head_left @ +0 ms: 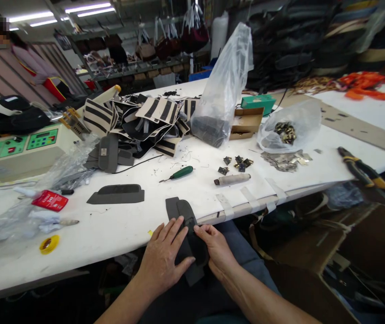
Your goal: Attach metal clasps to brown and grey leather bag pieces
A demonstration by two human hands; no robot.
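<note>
A dark grey flat leather-like piece (181,208) extends over the table's front edge towards my lap. My left hand (165,252) rests on it with the fingers stretched out and the thumb apart. On the piece's right edge, my right hand (214,246) pinches with thumb and fingers. Its lower part is partly covered by my hands and dark in shadow. A similar grey piece (116,194) lies flat on the table to the left. Beyond my hands is a green-handled pointed tool (181,173), and right of it a wrapped stick-like tool (233,179) beside several small metal fittings (241,163).
A heap of striped and grey panels (158,112) covers the table's back, beside a tall plastic bag (224,90). Pliers (361,166) lie at the right edge. At left are a red-labelled bottle (50,200), yellow tape (49,244) and a machine with a keypad (42,139).
</note>
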